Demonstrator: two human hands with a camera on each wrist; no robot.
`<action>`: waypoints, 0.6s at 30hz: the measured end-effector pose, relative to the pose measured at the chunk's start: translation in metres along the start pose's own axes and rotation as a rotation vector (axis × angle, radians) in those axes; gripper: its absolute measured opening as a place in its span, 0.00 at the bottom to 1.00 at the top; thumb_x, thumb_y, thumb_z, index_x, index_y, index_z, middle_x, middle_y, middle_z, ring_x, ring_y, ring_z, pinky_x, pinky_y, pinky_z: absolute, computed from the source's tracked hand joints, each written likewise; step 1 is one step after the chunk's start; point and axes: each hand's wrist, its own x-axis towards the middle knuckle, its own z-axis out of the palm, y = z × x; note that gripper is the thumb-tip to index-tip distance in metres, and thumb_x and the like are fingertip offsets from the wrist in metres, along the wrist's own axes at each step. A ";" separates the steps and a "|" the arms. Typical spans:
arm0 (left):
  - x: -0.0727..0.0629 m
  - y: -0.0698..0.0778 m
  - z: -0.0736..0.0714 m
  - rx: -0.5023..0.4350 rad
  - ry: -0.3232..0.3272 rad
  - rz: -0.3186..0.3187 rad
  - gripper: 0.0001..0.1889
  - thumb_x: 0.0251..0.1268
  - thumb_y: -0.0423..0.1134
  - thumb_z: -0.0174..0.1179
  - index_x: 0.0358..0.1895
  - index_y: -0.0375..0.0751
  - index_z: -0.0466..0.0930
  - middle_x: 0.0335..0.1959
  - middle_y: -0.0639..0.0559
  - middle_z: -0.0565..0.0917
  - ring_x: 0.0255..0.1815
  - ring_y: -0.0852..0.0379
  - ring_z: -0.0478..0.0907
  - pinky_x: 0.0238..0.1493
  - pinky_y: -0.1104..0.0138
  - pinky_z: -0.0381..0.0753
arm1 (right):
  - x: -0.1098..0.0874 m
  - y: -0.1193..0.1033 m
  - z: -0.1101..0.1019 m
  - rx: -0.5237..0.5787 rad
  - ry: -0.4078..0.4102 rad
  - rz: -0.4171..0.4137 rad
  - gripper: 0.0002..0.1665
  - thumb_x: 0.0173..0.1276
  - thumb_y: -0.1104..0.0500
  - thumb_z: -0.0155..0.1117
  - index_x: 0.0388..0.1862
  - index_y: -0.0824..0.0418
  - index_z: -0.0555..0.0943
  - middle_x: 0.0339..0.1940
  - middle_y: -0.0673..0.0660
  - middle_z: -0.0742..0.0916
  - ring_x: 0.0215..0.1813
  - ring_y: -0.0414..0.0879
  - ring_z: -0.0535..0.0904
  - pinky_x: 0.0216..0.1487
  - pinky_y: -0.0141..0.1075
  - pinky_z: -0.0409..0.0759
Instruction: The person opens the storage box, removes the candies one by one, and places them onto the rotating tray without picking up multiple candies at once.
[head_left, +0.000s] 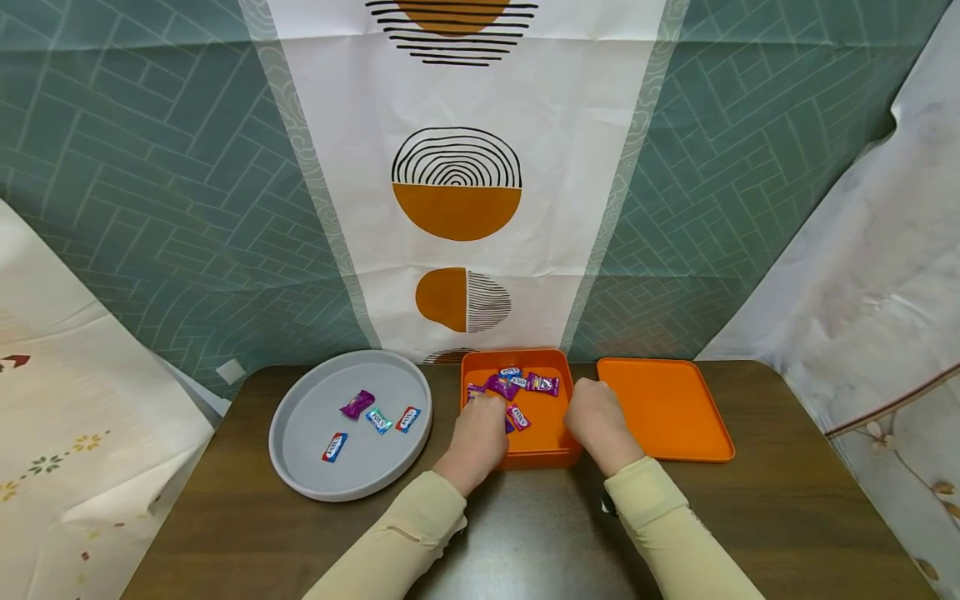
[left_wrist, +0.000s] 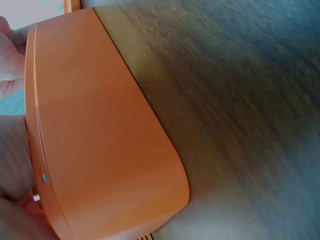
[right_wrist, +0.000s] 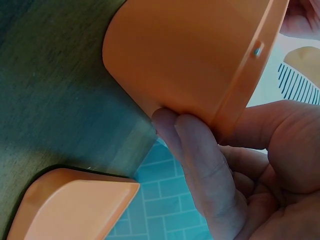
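An orange box (head_left: 540,460) holds several small wrapped candies, among them a purple candy (head_left: 543,384) and a pink candy (head_left: 517,417). My right hand (head_left: 600,417) grips the box's right side; in the right wrist view its fingers (right_wrist: 202,150) lie on the outer wall with the thumb at the rim. Over the front left of the box, my left hand (head_left: 478,433) reaches in past the rim. In the left wrist view that hand (left_wrist: 15,160) shows only at the left edge, by a small red and white bit; its fingertips are hidden and I cannot tell if they hold a candy.
A round grey tray (head_left: 300,458) to the left carries several wrapped candies, such as a blue and red candy (head_left: 334,447) and a purple one. A flat orange lid (head_left: 667,408) lies right of the box. Behind the brown table (head_left: 510,533) hangs a patterned cloth (head_left: 465,300).
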 end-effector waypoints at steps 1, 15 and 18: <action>0.000 0.000 0.000 0.003 0.006 0.004 0.12 0.44 0.33 0.69 0.36 0.38 0.82 0.32 0.45 0.81 0.30 0.52 0.78 0.39 0.58 0.83 | 0.000 0.000 0.000 -0.006 0.003 -0.002 0.19 0.54 0.60 0.70 0.40 0.71 0.78 0.24 0.59 0.81 0.21 0.49 0.74 0.19 0.31 0.74; -0.002 0.001 -0.001 -0.029 -0.007 0.016 0.16 0.47 0.30 0.68 0.43 0.36 0.81 0.35 0.43 0.80 0.31 0.52 0.79 0.40 0.61 0.84 | -0.002 0.000 -0.001 -0.022 0.018 -0.011 0.18 0.54 0.60 0.69 0.39 0.71 0.79 0.25 0.60 0.82 0.21 0.49 0.75 0.19 0.32 0.76; -0.002 0.002 -0.002 -0.034 -0.010 0.008 0.15 0.48 0.30 0.68 0.42 0.37 0.80 0.33 0.44 0.82 0.31 0.52 0.79 0.38 0.60 0.84 | -0.001 0.001 -0.001 -0.035 0.021 -0.015 0.19 0.53 0.59 0.70 0.40 0.71 0.78 0.26 0.61 0.82 0.22 0.49 0.74 0.21 0.34 0.78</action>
